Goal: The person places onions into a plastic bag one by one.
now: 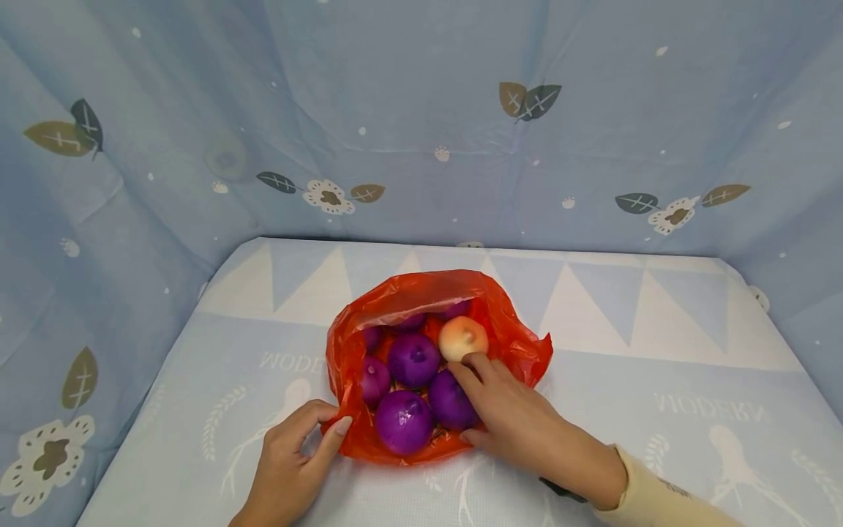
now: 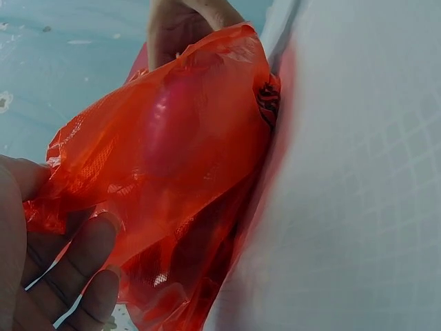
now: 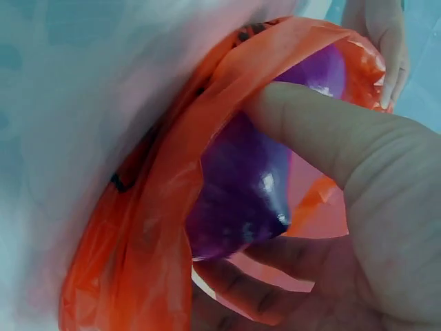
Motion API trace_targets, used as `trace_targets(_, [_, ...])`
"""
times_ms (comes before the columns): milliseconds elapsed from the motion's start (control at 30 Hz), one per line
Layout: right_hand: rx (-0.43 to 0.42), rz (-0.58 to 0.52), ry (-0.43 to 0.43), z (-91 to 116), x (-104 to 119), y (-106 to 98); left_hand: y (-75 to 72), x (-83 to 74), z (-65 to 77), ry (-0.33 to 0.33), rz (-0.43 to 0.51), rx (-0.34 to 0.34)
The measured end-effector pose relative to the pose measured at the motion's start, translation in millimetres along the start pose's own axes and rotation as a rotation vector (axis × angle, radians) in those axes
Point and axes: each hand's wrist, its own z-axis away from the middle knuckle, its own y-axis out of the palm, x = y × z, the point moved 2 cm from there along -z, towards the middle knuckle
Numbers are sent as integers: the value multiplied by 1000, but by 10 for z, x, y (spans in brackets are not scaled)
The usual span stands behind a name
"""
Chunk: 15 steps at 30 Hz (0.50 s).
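Observation:
An open red plastic bag (image 1: 527,351) stands on the table, with several round, glossy purple onions (image 1: 413,360) and one pale yellow-orange onion (image 1: 463,338) inside. My left hand (image 1: 290,457) pinches the bag's near-left rim between thumb and fingers. Reaching in from the right, my right hand (image 1: 516,417) has its thumb and fingers curled round a purple onion (image 1: 451,401) at the near right. In the right wrist view that held onion (image 3: 241,189) sits between thumb and fingers, partly behind the bag's edge. Red film covers a rounded onion shape (image 2: 169,124) in the left wrist view.
The table (image 1: 612,439) wears a pale blue and white printed cloth. Behind and beside it hang blue curtains (image 1: 408,95) with leaf and flower prints. A dark band (image 1: 562,490) shows under the right wrist, by a cream sleeve (image 1: 658,494).

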Motion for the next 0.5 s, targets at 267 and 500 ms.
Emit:
trace_targets(267, [-107,33,47,165,47,-227,14,5,-10,16,8,-2])
trace_targets(500, [-390,-91,-4,391,-60,-501,24,22,-38,45,21,-22])
